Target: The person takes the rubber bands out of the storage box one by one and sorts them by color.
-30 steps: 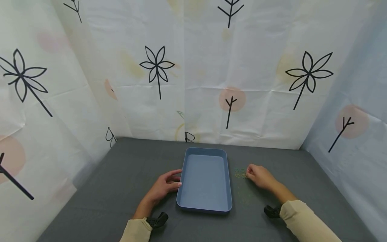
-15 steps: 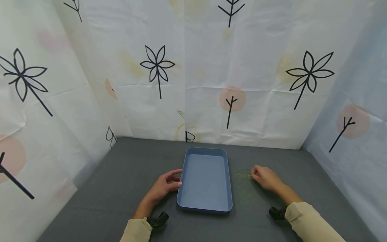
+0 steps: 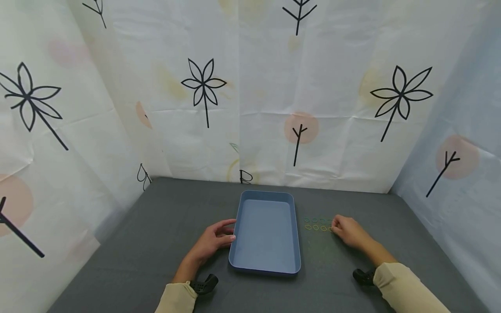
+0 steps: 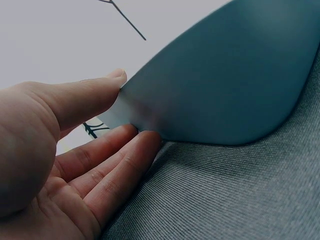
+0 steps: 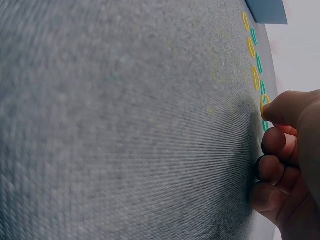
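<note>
A blue tray lies on the grey table. My left hand rests at its left side; in the left wrist view the thumb touches the rim and the extended fingers touch the outer wall. To the right of the tray lie two rows of thin, small rings, with green rings behind and yellow rings in front. My right hand is at the right end of these rows, pinching a yellow ring at the thumb tip. Its other fingers are curled, and the index fingertip is mostly hidden.
Grey cloth covers the table. Pale sheets printed with plants stand behind it and at both sides. Black wrist devices are worn on both wrists.
My right hand has moved stepwise to the right along the rows, and more green and yellow rings show to its left. The left hand and tray have stayed still.
</note>
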Demonstrator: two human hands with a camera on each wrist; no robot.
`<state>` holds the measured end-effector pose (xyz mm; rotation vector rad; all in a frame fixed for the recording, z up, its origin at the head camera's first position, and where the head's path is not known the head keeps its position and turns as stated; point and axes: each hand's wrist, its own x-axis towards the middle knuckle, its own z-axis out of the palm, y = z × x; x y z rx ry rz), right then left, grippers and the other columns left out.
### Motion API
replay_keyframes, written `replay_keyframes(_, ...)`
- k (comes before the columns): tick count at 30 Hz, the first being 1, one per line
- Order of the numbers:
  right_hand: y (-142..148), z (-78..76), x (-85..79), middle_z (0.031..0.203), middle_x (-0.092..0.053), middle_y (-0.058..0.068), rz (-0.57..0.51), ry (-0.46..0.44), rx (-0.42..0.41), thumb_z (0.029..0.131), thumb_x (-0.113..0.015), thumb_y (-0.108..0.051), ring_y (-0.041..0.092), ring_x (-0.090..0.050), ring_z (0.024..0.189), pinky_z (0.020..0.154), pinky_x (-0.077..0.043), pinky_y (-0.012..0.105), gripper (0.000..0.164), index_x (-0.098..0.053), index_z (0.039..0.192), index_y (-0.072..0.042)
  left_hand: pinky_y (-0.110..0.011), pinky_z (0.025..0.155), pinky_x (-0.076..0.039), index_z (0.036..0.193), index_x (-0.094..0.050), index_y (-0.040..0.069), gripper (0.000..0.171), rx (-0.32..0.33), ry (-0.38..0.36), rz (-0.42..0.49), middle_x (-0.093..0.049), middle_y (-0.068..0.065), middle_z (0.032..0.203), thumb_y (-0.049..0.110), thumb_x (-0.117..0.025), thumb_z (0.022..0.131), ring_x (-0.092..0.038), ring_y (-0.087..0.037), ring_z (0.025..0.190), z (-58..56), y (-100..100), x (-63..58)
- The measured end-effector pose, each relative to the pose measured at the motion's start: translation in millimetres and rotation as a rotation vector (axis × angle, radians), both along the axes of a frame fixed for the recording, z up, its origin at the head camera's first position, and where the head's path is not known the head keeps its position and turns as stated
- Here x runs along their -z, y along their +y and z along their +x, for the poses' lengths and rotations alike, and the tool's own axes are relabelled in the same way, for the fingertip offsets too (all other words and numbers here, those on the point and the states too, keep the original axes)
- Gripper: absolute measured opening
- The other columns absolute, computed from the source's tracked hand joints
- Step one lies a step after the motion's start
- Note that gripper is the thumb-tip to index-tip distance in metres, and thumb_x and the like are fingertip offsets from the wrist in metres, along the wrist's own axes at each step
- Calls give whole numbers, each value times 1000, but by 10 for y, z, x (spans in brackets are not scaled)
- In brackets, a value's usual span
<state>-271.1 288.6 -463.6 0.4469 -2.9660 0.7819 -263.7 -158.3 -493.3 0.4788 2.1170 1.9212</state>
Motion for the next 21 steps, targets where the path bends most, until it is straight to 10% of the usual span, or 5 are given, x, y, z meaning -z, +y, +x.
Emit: replay_keyframes(21, 7, -39, -4, 70, -49, 0, 13, -34, 32, 94, -55, -2, 15, -43, 60, 54, -36, 30, 8, -57, 86, -3, -41, 89, -52, 144, -43, 1, 58, -6, -3, -4, -51, -29, 133, 12, -68, 92, -59, -33, 111, -3, -1, 4)
